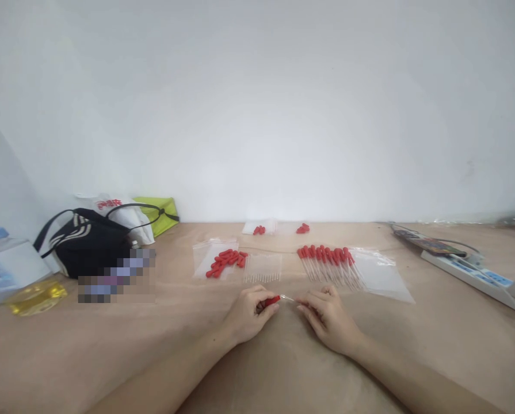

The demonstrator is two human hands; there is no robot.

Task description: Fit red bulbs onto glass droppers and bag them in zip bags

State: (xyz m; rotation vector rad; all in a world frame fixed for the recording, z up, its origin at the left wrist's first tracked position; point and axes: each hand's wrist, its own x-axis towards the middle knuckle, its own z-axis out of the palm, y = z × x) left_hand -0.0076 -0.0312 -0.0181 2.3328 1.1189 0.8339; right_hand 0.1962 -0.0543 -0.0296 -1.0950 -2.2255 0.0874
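The left hand (249, 313) pinches a red rubber bulb (271, 300). The right hand (326, 316) grips a clear glass pipette tube (288, 298) (tip meeting bulb) near the table's (412, 345) front edge.

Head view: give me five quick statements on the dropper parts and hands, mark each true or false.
1. The left hand pinches a red rubber bulb. True.
2. The right hand holds the clear glass tube at the bulb's open end. True.
3. The row of assembled droppers lies left of the loose red bulbs. False: the droppers lie to the right, partly on a clear plastic bag.
4. The bare glass tubes lie between the loose bulbs and the assembled droppers. True.
5. The black handbag sits at the table's right edge. False: it is at far left; a power strip is on the right.
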